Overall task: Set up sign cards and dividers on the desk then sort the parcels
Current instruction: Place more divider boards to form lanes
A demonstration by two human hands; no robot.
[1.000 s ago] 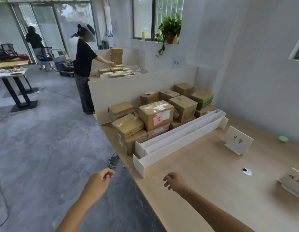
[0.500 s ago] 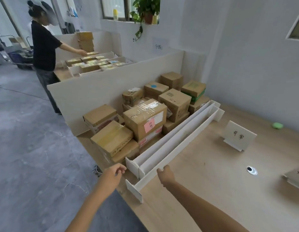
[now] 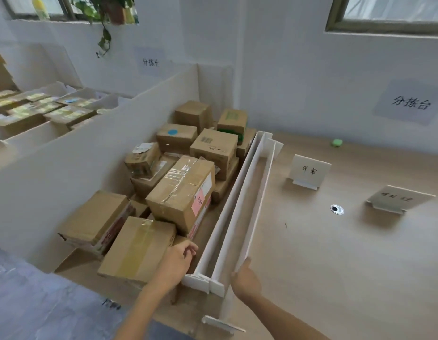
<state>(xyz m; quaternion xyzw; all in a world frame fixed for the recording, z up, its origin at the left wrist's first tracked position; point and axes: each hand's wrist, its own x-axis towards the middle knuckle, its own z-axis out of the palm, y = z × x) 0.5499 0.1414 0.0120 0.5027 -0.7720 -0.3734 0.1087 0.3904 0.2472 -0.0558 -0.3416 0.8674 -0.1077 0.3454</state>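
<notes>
Three long white dividers lie side by side on the wooden desk (image 3: pixel 335 266), running away from me. My right hand (image 3: pixel 245 278) grips the near end of the rightmost divider (image 3: pixel 262 192), thumb over its top edge. My left hand (image 3: pixel 181 261) hovers with loosely curled fingers between the leftmost divider (image 3: pixel 225 204) and a taped parcel (image 3: pixel 139 249), holding nothing. A pile of several cardboard parcels (image 3: pixel 183 192) fills the area left of the dividers. Two white sign cards stand on the desk to the right, one nearer the wall (image 3: pixel 310 171) and one further right (image 3: pixel 399 200).
A tall white partition (image 3: pixel 90 153) borders the parcels on the left, with more boxes behind it. On the desk are a small green object (image 3: pixel 337 143) by the wall and a round cable hole (image 3: pixel 337 209). The desk's front edge and grey floor (image 3: pixel 29 303) are at lower left.
I have stepped closer to the desk. Both hands reached forward; my right hand has taken hold of the rightmost divider's near end and my left hand moved in beside the parcels.
</notes>
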